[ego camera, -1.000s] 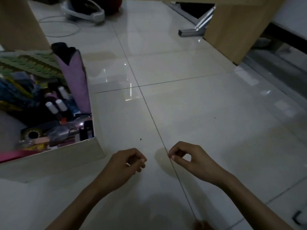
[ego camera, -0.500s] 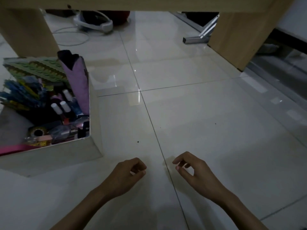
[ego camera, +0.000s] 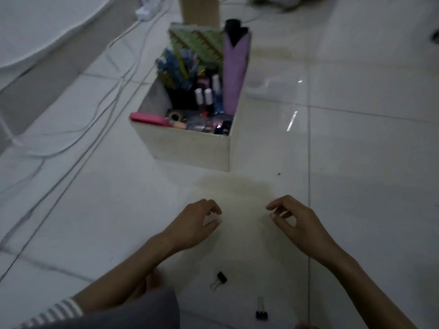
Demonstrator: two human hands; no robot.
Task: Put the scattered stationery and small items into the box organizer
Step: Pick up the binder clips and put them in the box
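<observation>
Since half a second ago the view has swung round, so that the box organizer, then off to the left, now stands straight ahead of both hands, and two binder clips have come into sight. The fingers of the left hand are loosely curled with the thumb apart from them and hold nothing; the fingers of the right hand lie the same way, thumb and forefinger narrowly parted with nothing between them. Both hands hover over the tiled floor, near each other but apart. On the floor between the forearms, towards the person, lies one black binder clip, and a second binder clip lies nearer the bottom edge of the view. Beyond the hands the box organizer stands on the floor, its near corner turned towards them. A purple umbrella stands upright along its right wall, small white-capped bottles stand in the middle, and a pink item lies along the near left edge. White cables trail over the floor to the left of the box.
</observation>
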